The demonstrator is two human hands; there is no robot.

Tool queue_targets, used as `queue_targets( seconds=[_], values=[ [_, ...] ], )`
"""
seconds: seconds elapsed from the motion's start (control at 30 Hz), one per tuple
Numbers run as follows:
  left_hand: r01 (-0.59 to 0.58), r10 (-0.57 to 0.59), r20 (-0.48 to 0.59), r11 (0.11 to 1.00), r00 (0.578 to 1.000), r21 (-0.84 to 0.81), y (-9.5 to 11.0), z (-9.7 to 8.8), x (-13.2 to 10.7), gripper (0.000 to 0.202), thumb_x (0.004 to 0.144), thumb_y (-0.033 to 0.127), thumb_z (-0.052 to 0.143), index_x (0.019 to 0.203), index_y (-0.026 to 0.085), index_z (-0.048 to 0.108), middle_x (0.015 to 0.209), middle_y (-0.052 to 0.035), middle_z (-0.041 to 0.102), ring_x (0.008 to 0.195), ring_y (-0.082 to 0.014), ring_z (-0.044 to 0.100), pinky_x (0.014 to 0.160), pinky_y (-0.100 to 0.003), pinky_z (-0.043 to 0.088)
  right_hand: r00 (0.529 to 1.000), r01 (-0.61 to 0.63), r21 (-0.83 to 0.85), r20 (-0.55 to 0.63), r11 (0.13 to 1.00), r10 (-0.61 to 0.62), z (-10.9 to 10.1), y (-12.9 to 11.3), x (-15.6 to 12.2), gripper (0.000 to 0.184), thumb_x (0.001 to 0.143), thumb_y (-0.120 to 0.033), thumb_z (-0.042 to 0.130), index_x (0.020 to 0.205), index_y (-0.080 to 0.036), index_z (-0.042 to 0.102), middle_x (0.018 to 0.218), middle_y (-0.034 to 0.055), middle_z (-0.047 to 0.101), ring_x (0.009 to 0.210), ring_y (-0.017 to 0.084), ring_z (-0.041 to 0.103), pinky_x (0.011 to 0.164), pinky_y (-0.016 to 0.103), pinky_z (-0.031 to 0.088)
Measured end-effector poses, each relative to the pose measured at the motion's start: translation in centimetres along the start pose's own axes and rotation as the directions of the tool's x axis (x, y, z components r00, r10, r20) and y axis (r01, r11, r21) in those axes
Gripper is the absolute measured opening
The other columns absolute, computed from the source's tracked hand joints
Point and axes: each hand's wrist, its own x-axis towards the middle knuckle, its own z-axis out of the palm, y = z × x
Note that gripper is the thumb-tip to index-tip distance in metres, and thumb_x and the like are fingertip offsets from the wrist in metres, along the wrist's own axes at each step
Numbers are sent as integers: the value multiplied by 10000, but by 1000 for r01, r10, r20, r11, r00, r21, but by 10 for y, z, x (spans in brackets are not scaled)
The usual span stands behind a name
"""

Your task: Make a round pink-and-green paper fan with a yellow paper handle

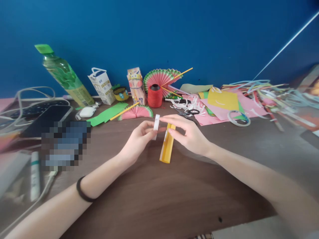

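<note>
Head view: left hand (140, 137) and right hand (190, 133) over the table (139, 199).
Left grip pinches a narrow white strip (156, 123), red thread spool (155, 97) behind; just right, a folded yellow paper strip (166, 148), upper end in the right thumb-and-finger grip; black-handled scissors (189, 114) beyond.
</note>
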Motion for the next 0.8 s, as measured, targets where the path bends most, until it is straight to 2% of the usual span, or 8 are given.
queue_targets(
  seconds=[0.27,0.5,0.67,0.8],
  values=[
    [-4,5,21,999,1000,-45,-2,2,-1,175,780,290,610,895,197,517,838,-15,700,931,-179,627,933,-358,371,1000,-13,89,5,996,12,2,-3,0,313,820,-80,469,1060,-217,616,1176,65,608,1124,175,548,984,397,431],
    [17,-17,-3,1000,1000,-12,-2,5,-1,222,756,286,628,923,189,521,815,-6,682,814,-149,622,821,-304,411,998,-56,188,-6,981,58,3,-6,-2,215,797,-79,525,964,-193,598,1010,34,643,941,140,599,844,299,484],
    [44,-43,40,998,998,-37,2,11,-5,213,754,257,626,897,180,488,771,-7,684,755,-141,625,775,-281,427,993,-104,208,-39,973,115,6,-8,-4,111,775,-112,587,824,-194,530,887,4,646,815,121,612,766,280,490],
    [50,-47,54,998,997,-50,4,16,-8,180,764,237,613,856,181,470,679,19,656,679,-123,612,746,-265,442,984,-131,279,-79,951,159,9,-9,-6,184,778,-112,583,777,-211,428,823,-16,637,801,116,619,730,270,492]
  ],
)
